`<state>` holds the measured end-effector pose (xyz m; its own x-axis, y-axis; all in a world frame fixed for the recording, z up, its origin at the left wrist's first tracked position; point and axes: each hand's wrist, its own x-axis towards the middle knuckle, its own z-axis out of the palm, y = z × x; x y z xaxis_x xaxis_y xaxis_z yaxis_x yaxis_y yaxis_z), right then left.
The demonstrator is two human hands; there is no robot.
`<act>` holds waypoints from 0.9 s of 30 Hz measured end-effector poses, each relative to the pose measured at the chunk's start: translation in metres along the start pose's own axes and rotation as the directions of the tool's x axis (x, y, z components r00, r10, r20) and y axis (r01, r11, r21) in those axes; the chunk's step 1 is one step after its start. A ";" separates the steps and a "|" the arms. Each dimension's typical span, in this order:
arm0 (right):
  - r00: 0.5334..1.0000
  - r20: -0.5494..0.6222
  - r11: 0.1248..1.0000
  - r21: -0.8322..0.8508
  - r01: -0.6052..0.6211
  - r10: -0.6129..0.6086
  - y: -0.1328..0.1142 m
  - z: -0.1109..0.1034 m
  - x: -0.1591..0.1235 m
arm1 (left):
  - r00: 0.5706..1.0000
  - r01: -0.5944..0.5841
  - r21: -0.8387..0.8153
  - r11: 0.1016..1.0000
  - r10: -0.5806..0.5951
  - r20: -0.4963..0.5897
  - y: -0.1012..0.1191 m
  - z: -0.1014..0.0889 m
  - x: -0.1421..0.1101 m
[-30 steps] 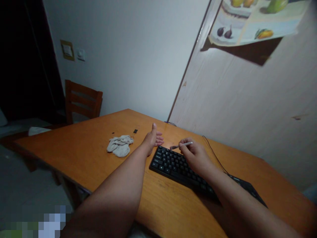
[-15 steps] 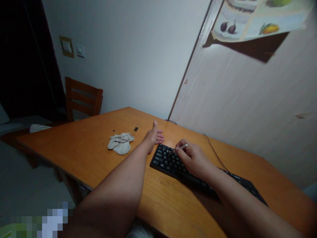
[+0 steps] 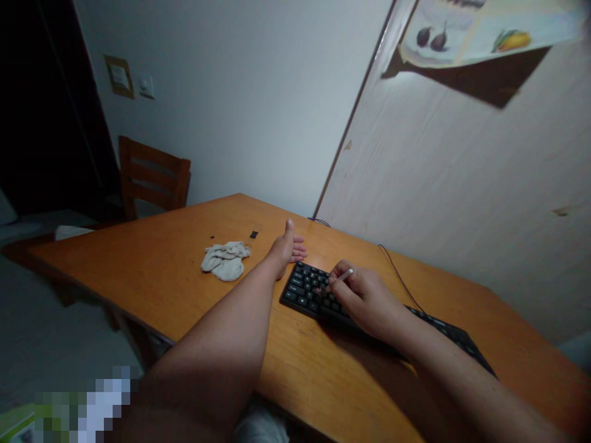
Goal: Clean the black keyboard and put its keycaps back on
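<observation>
A black keyboard lies at an angle on the wooden table, partly covered by my right hand and forearm. My right hand is closed around a small brush with a pale handle. The brush's tip points down and left onto the keys near the keyboard's left end. My left hand is held on edge at the far left corner of the keyboard, thumb up and fingers stretched out, with nothing in it. Whether it touches the keyboard I cannot tell.
A crumpled grey-white cloth lies left of my left hand, with a small black piece behind it. A thin cable runs behind the keyboard. The wooden table meets the wall; a chair stands at its far left.
My right hand and the brush have shifted slightly right over the keys. My left hand keeps its place beside the keyboard. The whole view has moved a little.
</observation>
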<state>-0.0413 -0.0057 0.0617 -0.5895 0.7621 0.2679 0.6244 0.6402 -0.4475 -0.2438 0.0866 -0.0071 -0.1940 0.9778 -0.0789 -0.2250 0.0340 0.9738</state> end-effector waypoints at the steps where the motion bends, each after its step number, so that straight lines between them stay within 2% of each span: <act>1: 1.000 0.001 1.000 0.004 -0.004 0.004 -0.001 -0.001 -0.001 | 1.000 0.002 -0.001 1.000 -0.002 0.001 0.000 0.000 0.000; 8: 0.999 0.029 0.999 0.039 -0.032 0.031 -0.010 -0.004 -0.007 | 1.000 -0.004 -0.005 1.000 0.004 0.004 0.001 0.000 -0.003; 14: 0.999 0.018 0.982 0.183 -0.047 0.045 -0.007 0.002 -0.014 | 1.000 -0.007 -0.004 1.000 0.007 0.000 0.000 0.000 -0.001; 17: 0.996 0.007 0.961 0.259 -0.092 0.094 0.000 0.000 -0.014 | 1.000 -0.009 -0.004 1.000 0.009 0.005 0.000 0.000 0.000; 19: 0.985 -0.052 0.944 0.298 -0.140 0.163 0.010 -0.004 -0.011 | 1.000 -0.002 -0.004 1.000 0.002 0.004 0.000 0.000 -0.001; 22: 0.949 -0.213 0.937 0.310 -0.161 0.233 0.028 -0.007 -0.003 | 1.000 0.004 -0.008 1.000 -0.004 -0.002 0.000 0.000 -0.001; 24: 0.929 -0.284 0.944 0.292 -0.154 0.239 0.039 -0.006 0.004 | 1.000 0.006 -0.009 1.000 -0.006 -0.007 0.000 0.000 -0.001; 27: 0.924 -0.319 0.961 0.240 -0.137 0.212 0.047 -0.001 0.012 | 1.000 0.013 -0.004 1.000 -0.013 -0.010 0.001 0.000 -0.001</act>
<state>-0.0185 0.0336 0.0448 -0.2492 0.8703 0.4247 0.5583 0.4875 -0.6713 -0.2435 0.0858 -0.0063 -0.2009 0.9752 -0.0935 -0.2312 0.0455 0.9719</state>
